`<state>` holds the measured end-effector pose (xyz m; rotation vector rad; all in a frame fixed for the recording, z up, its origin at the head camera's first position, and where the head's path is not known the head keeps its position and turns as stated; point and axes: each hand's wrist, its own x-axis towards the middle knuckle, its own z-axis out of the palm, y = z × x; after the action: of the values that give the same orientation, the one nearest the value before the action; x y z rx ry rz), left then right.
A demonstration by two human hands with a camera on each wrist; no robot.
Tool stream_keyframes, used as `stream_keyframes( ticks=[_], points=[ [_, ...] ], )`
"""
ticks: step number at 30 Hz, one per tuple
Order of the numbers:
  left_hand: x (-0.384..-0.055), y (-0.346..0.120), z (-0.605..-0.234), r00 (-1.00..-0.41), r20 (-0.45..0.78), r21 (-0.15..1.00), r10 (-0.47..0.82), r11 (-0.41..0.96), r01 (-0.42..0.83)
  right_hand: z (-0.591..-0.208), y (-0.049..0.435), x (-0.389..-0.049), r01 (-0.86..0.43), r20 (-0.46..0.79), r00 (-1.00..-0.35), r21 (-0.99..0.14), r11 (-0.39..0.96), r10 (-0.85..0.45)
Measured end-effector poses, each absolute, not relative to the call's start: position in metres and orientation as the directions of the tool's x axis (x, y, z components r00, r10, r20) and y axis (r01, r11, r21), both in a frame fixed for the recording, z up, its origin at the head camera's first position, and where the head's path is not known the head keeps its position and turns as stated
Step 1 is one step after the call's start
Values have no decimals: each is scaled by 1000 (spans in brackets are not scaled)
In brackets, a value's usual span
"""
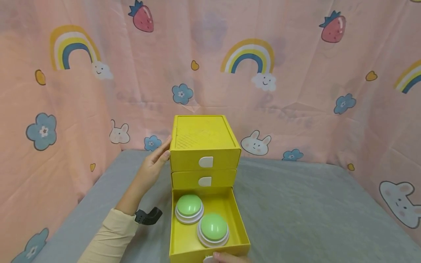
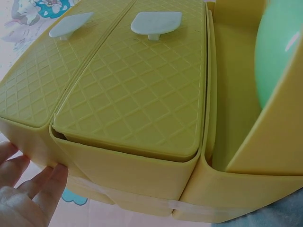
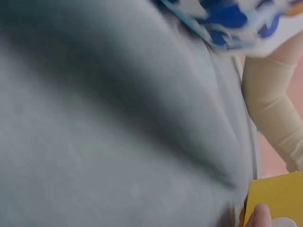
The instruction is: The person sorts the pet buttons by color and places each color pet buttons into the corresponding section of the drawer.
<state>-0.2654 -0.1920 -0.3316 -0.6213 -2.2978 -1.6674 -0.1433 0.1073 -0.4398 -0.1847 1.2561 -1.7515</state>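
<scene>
A yellow three-drawer cabinet (image 1: 205, 133) stands on the grey cloth, its bottom drawer (image 1: 227, 202) pulled out toward me. Inside lie two green-domed push buttons with white bases, one (image 1: 189, 205) at the back left and one (image 1: 213, 228) nearer the front. My left hand (image 1: 156, 159) rests against the cabinet's upper left side; in the left wrist view its extended fingertips (image 2: 57, 175) touch the yellow wall. At the bottom drawer's front, my right hand (image 1: 230, 258) pinches the white handle (image 1: 208, 259), mostly cut off by the frame edge. The right wrist view shows one fingertip (image 3: 260, 213) beside that handle.
The two upper drawers, the top one (image 1: 187, 160) and the middle one (image 1: 187, 179), are closed, each with a white tab. Grey cloth (image 1: 312, 208) covers the table. A pink printed curtain (image 1: 296, 87) hangs behind and at both sides.
</scene>
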Motion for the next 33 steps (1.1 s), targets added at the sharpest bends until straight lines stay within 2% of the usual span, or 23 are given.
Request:
stream_keyframes(
  ticks=[6, 15, 22, 33],
  points=[
    [-266, -191, -332, -884, 420, 846, 203, 264, 463, -426, 98, -146, 612, -537, -666, -790, 31, -518],
    [-268, -191, -333, -885, 421, 848, 199, 261, 462, -415, 89, -165, 646, -529, -680, -760, -73, -508],
    [-267, -192, -332, -885, 424, 844, 193, 270, 463, -409, 82, -183, 559, -441, -759, -819, -131, -479],
    [-266, -193, -332, -890, 416, 848, 189, 274, 454, -413, 76, -209, 511, -404, -797, -847, -144, -448]
  ],
)
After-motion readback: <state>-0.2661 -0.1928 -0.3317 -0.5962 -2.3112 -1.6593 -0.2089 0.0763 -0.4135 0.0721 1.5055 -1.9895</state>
